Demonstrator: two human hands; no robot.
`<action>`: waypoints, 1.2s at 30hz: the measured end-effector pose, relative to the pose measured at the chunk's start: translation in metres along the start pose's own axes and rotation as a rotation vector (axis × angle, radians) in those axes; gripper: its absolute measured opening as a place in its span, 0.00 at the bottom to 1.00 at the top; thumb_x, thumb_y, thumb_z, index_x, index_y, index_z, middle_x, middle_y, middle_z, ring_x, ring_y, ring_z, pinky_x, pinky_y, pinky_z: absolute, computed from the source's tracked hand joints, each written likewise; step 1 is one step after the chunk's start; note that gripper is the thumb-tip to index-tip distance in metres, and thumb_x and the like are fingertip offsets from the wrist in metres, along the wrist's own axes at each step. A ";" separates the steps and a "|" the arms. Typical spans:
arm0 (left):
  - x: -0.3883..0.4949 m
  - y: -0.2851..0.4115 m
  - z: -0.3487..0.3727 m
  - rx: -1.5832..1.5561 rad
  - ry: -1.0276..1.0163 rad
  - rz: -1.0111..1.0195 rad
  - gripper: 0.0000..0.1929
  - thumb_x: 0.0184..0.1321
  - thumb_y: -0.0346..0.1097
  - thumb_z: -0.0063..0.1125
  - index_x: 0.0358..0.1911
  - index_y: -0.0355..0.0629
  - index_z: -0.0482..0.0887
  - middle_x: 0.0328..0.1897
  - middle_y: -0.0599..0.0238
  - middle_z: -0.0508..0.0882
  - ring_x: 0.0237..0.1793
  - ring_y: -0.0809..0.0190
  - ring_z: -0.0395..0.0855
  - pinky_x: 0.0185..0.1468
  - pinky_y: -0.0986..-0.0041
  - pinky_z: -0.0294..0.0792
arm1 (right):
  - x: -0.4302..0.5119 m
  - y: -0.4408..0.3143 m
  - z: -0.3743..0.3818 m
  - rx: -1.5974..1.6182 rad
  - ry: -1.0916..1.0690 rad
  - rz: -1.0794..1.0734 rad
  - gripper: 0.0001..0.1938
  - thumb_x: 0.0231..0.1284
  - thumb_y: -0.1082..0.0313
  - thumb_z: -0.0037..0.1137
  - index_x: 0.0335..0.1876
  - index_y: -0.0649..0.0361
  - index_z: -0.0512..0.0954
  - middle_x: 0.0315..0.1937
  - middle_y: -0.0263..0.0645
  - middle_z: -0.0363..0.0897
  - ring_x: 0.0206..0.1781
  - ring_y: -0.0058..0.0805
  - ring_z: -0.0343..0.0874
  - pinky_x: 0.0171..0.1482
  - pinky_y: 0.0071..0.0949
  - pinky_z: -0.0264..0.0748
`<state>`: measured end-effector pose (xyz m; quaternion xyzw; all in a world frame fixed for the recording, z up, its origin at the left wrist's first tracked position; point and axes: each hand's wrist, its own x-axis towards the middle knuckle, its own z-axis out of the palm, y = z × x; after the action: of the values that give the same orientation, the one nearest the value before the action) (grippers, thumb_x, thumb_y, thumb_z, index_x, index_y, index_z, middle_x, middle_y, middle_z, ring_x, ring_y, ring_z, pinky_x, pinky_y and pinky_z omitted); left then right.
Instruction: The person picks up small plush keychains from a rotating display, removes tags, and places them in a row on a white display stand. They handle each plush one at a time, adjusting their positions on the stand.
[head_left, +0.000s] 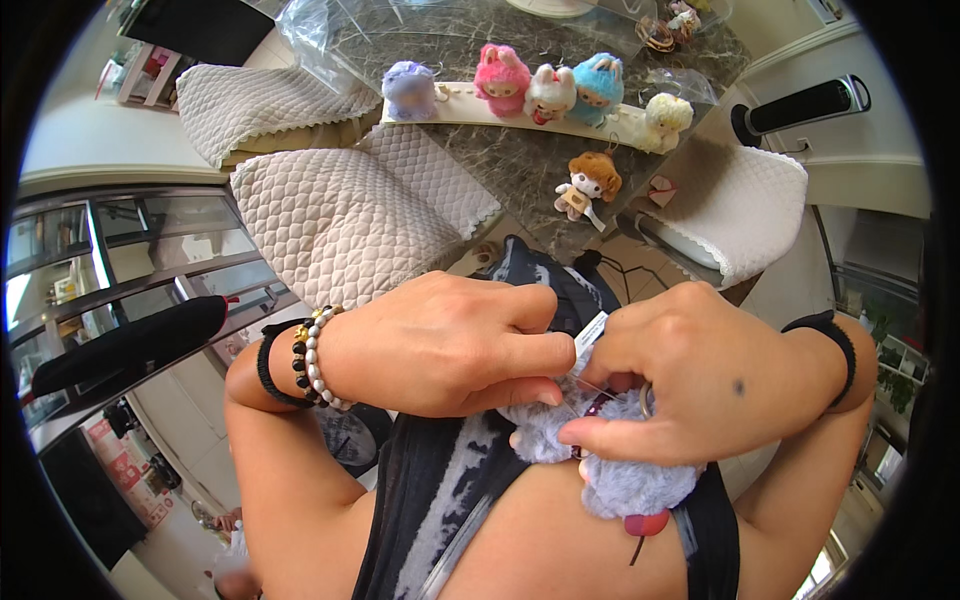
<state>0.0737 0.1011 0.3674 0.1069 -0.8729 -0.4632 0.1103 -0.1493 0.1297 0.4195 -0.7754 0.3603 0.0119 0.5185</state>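
Note:
A grey-lilac plush toy (637, 484) lies against my lap, with a red cherry-like ornament (646, 523) on its lower end. A dark red band (598, 407) crosses its middle. My right hand (682, 375) is closed around the toy, thumb and fingers pressing into the fur beside a metal ring (646, 400). A white fabric label (591, 334) with writing sticks up between the two hands. My left hand (480, 345) is curled at the toy's other end, fingers pinched. A thin, clear strand (596, 387) runs from its fingertips towards the band; its ends are hidden.
On the marble table (480, 161) ahead, several coloured plush dolls (501, 81) sit along a cream stand (457, 105). A brown-haired doll (589, 186) lies nearer. Quilted chairs stand left (337, 217) and right (739, 202). At lower left, another person (234, 574) is partly visible.

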 end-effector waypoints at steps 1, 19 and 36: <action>0.000 0.001 -0.001 0.007 -0.010 -0.007 0.10 0.61 0.40 0.59 0.35 0.44 0.73 0.32 0.62 0.71 0.27 0.53 0.76 0.27 0.64 0.69 | 0.001 -0.003 0.002 -0.111 0.011 -0.004 0.15 0.47 0.58 0.68 0.26 0.64 0.80 0.21 0.41 0.78 0.22 0.35 0.80 0.26 0.27 0.76; -0.011 -0.012 -0.009 -0.273 0.025 0.049 0.11 0.62 0.32 0.57 0.45 0.36 0.77 0.39 0.57 0.74 0.39 0.52 0.75 0.43 0.67 0.71 | 0.001 -0.003 0.010 -0.138 0.140 -0.122 0.10 0.49 0.64 0.63 0.20 0.60 0.77 0.17 0.36 0.73 0.20 0.33 0.75 0.20 0.29 0.72; -0.011 0.010 -0.006 -0.305 0.172 -0.122 0.09 0.55 0.28 0.65 0.40 0.39 0.83 0.39 0.60 0.78 0.34 0.59 0.80 0.31 0.74 0.74 | -0.006 -0.005 0.012 -0.155 0.142 -0.140 0.06 0.49 0.66 0.62 0.22 0.58 0.78 0.17 0.33 0.72 0.20 0.31 0.75 0.19 0.28 0.71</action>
<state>0.0848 0.1051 0.3781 0.1810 -0.7717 -0.5852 0.1710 -0.1467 0.1436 0.4197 -0.8352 0.3391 -0.0514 0.4299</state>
